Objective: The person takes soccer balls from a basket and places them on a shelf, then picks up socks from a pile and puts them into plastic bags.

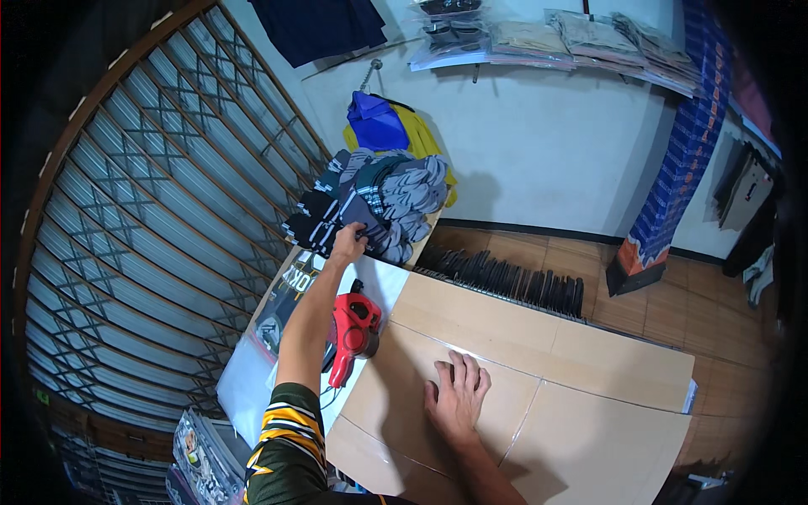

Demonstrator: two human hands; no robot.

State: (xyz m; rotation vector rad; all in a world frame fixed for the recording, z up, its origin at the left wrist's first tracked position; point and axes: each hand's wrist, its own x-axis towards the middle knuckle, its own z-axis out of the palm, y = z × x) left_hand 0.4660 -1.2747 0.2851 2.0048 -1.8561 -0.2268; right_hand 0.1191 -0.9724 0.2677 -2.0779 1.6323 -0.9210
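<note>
My left hand (350,243) reaches out to the near side of a heap of socks. Its fingers touch dark grey socks (361,208); whether they grip one is hard to tell. Black socks with white stripes (315,214) lie left of it, and bundled light grey socks (413,183) are piled to the right. My right hand (459,394) rests palm down on a flattened cardboard sheet (587,391), fingers apart and holding nothing. Between the two hands, beside my left forearm, a red tape dispenser (355,338) lies on a white surface (392,282).
A dark garment in clear plastic (278,315) lies left of my forearm. Along the left stands a brown metal folding gate (170,177). Dark hangers (517,278) line up past the cardboard's far edge. A blue-wrapped pillar (685,151) and a shelf of bagged clothes (530,41) stand beyond.
</note>
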